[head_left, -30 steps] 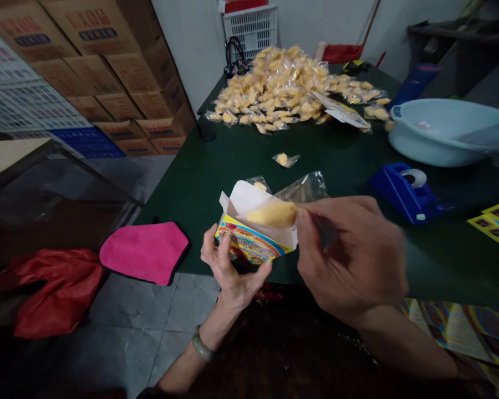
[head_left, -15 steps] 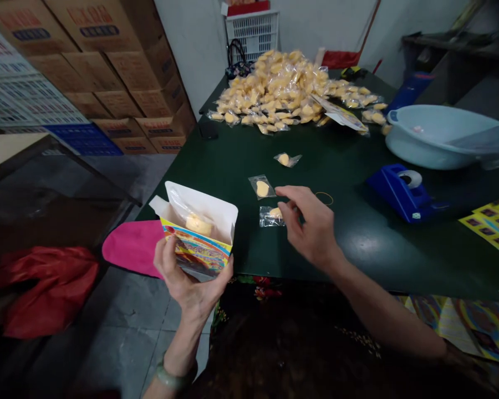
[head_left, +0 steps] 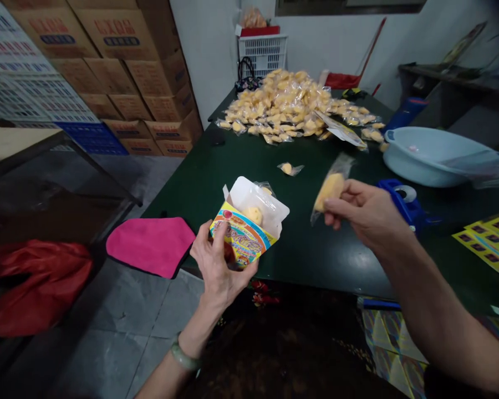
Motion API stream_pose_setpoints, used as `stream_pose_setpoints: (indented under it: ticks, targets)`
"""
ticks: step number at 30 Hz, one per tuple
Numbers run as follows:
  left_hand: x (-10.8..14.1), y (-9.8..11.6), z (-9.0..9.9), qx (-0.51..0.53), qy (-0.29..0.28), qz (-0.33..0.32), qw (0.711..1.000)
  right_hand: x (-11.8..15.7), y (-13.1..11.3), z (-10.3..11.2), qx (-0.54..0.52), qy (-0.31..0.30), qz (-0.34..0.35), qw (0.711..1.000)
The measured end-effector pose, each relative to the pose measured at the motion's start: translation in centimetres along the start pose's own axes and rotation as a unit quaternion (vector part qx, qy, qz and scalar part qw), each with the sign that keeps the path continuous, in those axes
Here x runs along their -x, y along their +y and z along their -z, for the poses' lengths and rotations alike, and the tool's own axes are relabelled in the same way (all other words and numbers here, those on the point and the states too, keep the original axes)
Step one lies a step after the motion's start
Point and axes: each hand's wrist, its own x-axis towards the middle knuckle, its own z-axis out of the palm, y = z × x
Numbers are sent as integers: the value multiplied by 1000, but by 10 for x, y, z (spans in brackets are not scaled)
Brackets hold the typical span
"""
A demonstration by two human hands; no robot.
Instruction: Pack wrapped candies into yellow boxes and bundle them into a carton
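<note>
Head: left hand (head_left: 218, 272) grips Chinese-lettered box (head_left: 244, 235); right hand (head_left: 368, 213) holds wrapped piece (head_left: 330, 189).

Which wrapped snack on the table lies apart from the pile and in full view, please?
The small snack between the pile and the open box; the one behind the box is partly hidden by its flap.

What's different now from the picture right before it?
The right hand took hold of a wrapped yellow piece and moved up and right. The left hand swung the open box to the right, without letting go. The big pile of wrapped pieces and the light blue basin stayed put.
</note>
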Motion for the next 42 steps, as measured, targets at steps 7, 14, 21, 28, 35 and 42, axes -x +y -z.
stream_pose_setpoints:
  ticks: [7,14,21,28,35,42]
  targets:
    - [-1,19,-9,3,-24,-35,999,26,-36,-48,51,134,144,979]
    - [5,12,-7,3,-1,-12,1000,27,-16,-46,273,111,170,940]
    - [7,15,-8,38,10,-59,997,24,-36,-56,399,-36,114,909]
    - [14,17,-9,34,-19,-52,998,6,-32,-41,353,-298,142,875]
    - [5,25,-14,61,-13,-32,998,36,-25,-36,342,113,342,868]
    - [1,40,-30,110,6,-33,993,44,-33,-39,528,64,383,755]
